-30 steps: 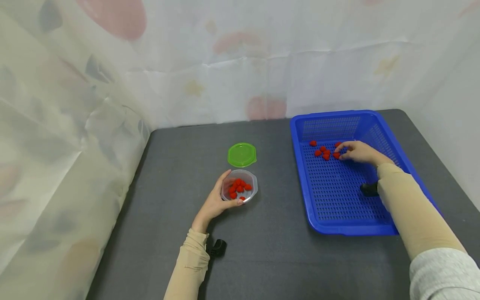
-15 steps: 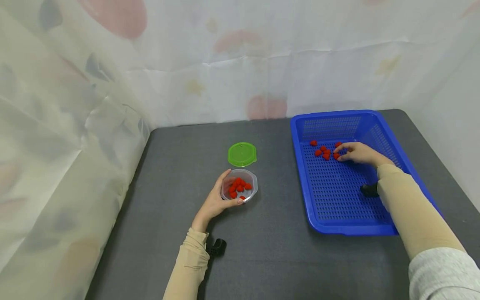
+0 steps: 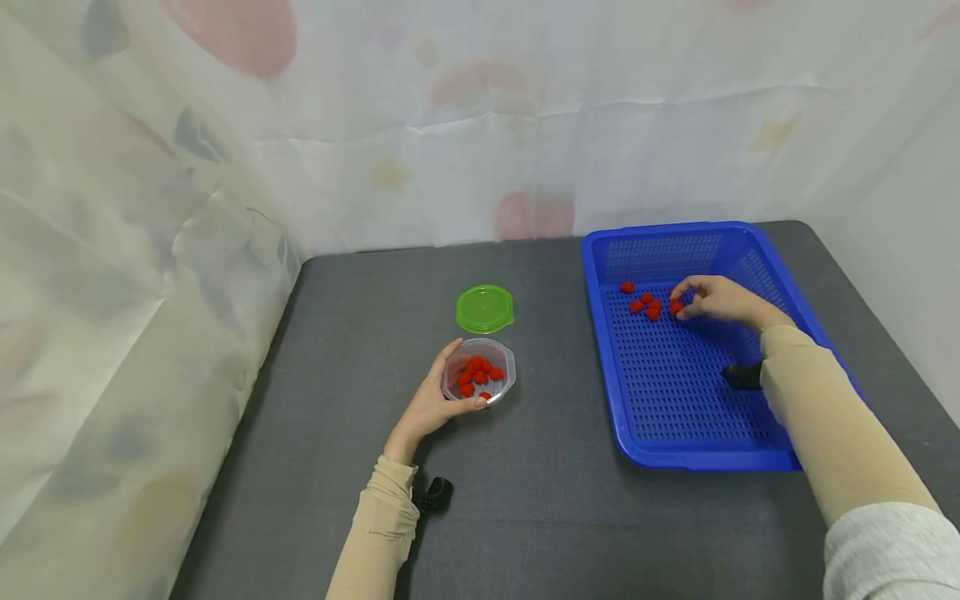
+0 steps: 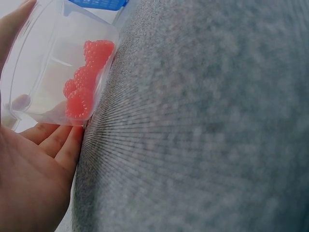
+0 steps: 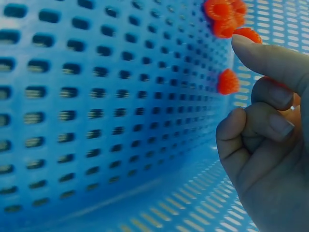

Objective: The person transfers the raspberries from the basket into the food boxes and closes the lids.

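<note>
My left hand grips a clear plastic tub on the dark tabletop, thumb on the near side and fingers round the far side. Several red raspberries lie in its bottom; the left wrist view shows some of them through the wall. Over the blue basket, my right hand pinches a raspberry between thumb and fingers. In the right wrist view that raspberry shows partly behind the thumb tip, the other fingers curled in. More raspberries lie on the basket floor left of the hand.
A green lid lies flat just beyond the tub. Patterned sheeting hangs along the back and left of the table. A white wall stands at the right. The basket's raised rim runs between tub and right hand.
My right hand has lifted slightly and shifted a little right, with the pinched raspberry moving along between its fingertips. The left hand and the tub have stayed in place.
</note>
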A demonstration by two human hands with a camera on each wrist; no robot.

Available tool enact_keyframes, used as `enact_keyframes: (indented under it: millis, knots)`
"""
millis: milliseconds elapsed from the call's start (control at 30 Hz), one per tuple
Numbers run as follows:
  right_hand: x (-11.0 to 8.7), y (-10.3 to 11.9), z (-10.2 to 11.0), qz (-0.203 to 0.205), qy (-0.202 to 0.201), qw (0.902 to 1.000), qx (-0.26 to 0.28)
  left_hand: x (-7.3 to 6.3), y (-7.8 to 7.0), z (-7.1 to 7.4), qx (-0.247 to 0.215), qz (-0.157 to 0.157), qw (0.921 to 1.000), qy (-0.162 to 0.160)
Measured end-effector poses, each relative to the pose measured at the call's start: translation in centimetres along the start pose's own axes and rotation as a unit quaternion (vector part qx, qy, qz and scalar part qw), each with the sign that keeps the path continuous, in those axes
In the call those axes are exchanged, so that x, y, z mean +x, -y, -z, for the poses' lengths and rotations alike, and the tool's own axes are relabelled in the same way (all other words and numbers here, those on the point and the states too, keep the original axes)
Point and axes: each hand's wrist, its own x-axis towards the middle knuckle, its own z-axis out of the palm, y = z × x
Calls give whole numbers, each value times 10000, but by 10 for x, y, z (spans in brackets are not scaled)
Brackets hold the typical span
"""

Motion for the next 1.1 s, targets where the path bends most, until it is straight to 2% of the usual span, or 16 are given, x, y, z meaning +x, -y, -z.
enact_keyframes:
  millis: [333, 600, 833, 1100]
  knots:
    - [-9, 19, 8, 145, -266, 9995, -73, 6, 25, -1, 340, -72, 9992, -200]
    - [-13, 29, 11, 283, -308, 9991, -116, 6, 24, -1, 399, 113, 9987, -307]
    - [-19, 45, 16, 431, -323, 9983, -209, 7, 23, -2, 424, 49, 9986, -308]
    - [-24, 64, 19, 817, -460, 9952, -287, 7, 22, -2, 314, 90, 9989, -341]
